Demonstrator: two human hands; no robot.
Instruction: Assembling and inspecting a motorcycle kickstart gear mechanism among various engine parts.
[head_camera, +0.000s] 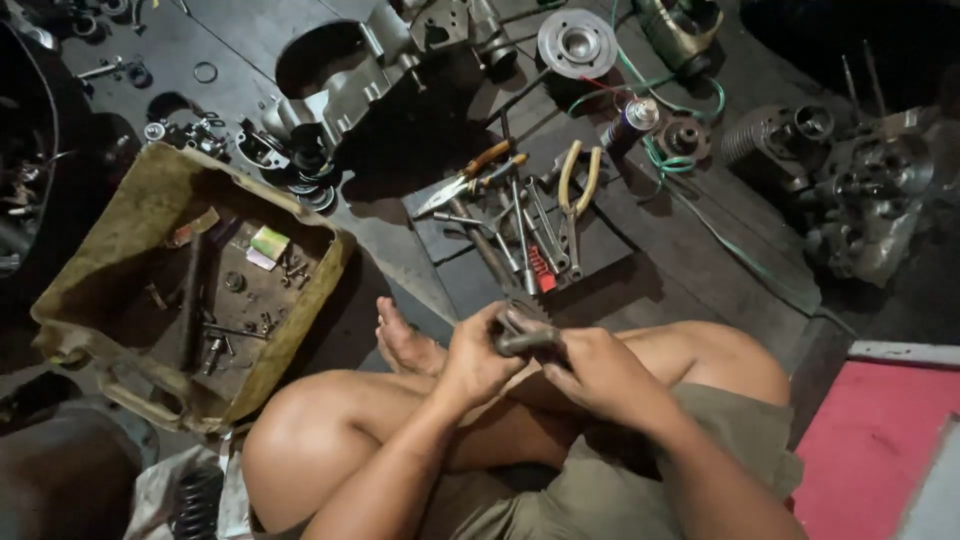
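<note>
- Head view: I sit cross-legged on the dark floor and hold a small metal gear shaft (524, 337) in front of my knees, between both hands.
- My left hand (478, 357) wraps around the near end; the fingers are curled and pressed together on the shaft.
- My right hand (598, 375) closes on the other end, thumb on top, fingers pinching the metal. The exact contact under the fingers is hidden.
- To do this well, I judge I must keep both grips firm and the part low over my lap, so it does not fall.
- The pliers (577, 190) and the other hand tools (510, 225) lie on a mat just ahead, near enough to reach.
- The open tray (120, 215) with small bolts stands at my left.
</note>
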